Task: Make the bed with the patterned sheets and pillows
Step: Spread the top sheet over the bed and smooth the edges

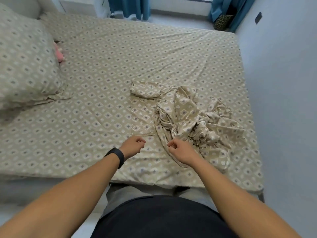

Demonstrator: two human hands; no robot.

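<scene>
A beige sheet (120, 66) with a diamond pattern covers the mattress. A pillow (25, 66) in the same pattern lies at the left. A crumpled cloth (188, 117) of the same pattern is heaped on the near right of the bed, one flat part spread toward the middle. My left hand (133, 146), a black band on its wrist, hovers just below that flat part's near edge with its fingers curled. My right hand (180, 150) is over the heap's near edge, fingers curled too. I see no cloth held in either hand.
A pink object (59, 54) peeks out behind the pillow. A second pale pillow (22, 6) sits at the far left corner. Blue curtains (130, 6) hang past the bed's far side. A wall (283, 83) runs close along the right. I stand at the bed's near edge.
</scene>
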